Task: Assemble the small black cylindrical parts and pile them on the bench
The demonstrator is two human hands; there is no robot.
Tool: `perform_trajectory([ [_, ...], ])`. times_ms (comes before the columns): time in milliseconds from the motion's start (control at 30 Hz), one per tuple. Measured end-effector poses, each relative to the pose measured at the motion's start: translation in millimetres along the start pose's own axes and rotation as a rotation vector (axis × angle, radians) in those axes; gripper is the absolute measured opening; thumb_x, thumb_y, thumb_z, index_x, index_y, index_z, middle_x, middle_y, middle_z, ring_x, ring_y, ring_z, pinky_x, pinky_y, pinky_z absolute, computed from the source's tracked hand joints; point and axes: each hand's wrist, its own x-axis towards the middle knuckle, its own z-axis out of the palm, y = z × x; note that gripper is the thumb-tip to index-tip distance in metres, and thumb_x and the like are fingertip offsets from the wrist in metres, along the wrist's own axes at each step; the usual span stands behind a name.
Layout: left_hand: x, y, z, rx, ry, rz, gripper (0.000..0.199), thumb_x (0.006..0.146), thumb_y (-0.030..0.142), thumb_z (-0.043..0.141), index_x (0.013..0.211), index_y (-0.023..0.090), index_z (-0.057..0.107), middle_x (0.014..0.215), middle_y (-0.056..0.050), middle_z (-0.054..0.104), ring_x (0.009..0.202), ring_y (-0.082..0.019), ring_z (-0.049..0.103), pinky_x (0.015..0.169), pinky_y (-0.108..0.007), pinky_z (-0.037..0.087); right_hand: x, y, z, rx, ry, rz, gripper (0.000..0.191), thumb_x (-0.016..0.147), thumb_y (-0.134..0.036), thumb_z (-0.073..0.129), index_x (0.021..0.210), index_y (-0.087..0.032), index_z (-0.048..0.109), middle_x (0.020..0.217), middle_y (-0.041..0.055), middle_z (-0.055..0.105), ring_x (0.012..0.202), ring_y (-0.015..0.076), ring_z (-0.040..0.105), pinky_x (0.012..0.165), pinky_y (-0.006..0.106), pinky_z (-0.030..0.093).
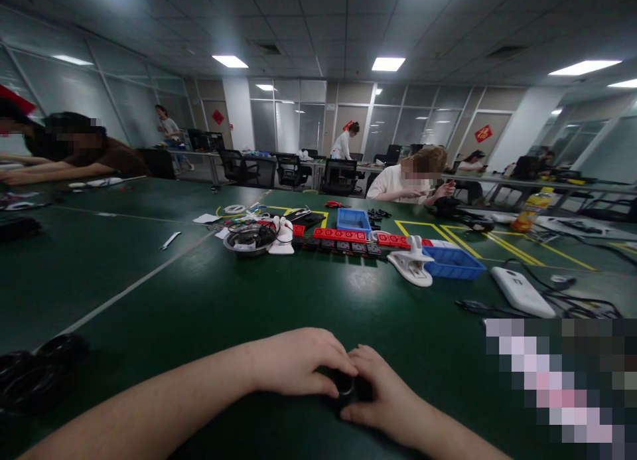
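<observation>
My left hand (303, 364) and my right hand (375, 393) meet near the front edge of the green table (219, 314). Between them is a small black round object (344, 385), gripped by the fingers and thumbs of both. Its lower part shows between the thumbs, while the fingers cover much of the rest. What exactly it is cannot be made out. The index fingertips of the two hands almost touch above it.
Black coiled rings (44, 374) lie at the left. Farther back are a metal bowl (249, 239), red and black strips (341, 235), a white clip (413, 264), blue bins (452, 262) and a white box (522, 292) with cables. People sit around the table.
</observation>
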Motion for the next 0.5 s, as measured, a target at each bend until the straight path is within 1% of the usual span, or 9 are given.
perform_trajectory([
  [100, 0, 4, 3.3, 0.047, 0.022, -0.089, 0.034, 0.075, 0.022, 0.067, 0.108, 0.022, 0.059, 0.097, -0.003, 0.061, 0.092, -0.018, 0.056, 0.080, -0.026, 0.042, -1, 1, 2, -0.005, 0.021, 0.021, 0.037, 0.057, -0.024, 0.078, 0.090, -0.018, 0.061, 0.086, 0.0019, 0.057, 0.085, 0.0203, 0.048, 0.076, 0.031, 0.036],
  [200, 0, 10, 8.0, 0.075, 0.070, -0.237, 0.036, 0.070, 0.031, 0.070, 0.103, 0.023, 0.060, 0.093, -0.002, 0.058, 0.084, -0.017, 0.056, 0.070, -0.024, 0.044, -3, 2, 4, -0.005, 0.059, 0.045, 0.038, 0.058, -0.029, 0.077, 0.089, -0.018, 0.059, 0.086, 0.0020, 0.055, 0.082, 0.0199, 0.048, 0.072, 0.030, 0.037],
  [300, 1, 13, 11.8, 0.087, 0.097, -0.360, 0.040, 0.065, 0.036, 0.074, 0.100, 0.021, 0.060, 0.091, -0.002, 0.057, 0.081, -0.018, 0.056, 0.066, -0.024, 0.043, -3, 3, 5, -0.003, 0.081, 0.088, 0.039, 0.056, -0.027, 0.079, 0.087, -0.017, 0.057, 0.085, 0.0024, 0.054, 0.081, 0.0196, 0.047, 0.070, 0.030, 0.037],
  [400, 2, 14, 15.2, 0.111, 0.114, -0.415, 0.041, 0.062, 0.041, 0.074, 0.096, 0.021, 0.061, 0.089, -0.002, 0.057, 0.081, -0.019, 0.056, 0.064, -0.025, 0.043, -2, 1, 6, -0.002, 0.089, 0.115, 0.038, 0.054, -0.026, 0.079, 0.083, -0.016, 0.056, 0.082, 0.0013, 0.053, 0.080, 0.0192, 0.047, 0.068, 0.029, 0.037],
  [500, 4, 13, 19.3, 0.168, 0.155, -0.454, 0.044, 0.059, 0.048, 0.074, 0.091, 0.020, 0.061, 0.087, -0.002, 0.058, 0.080, -0.021, 0.057, 0.064, -0.027, 0.043, -1, -1, 9, -0.024, 0.124, 0.122, 0.037, 0.054, -0.026, 0.078, 0.080, -0.017, 0.053, 0.080, 0.0007, 0.051, 0.077, 0.0184, 0.047, 0.066, 0.028, 0.036],
])
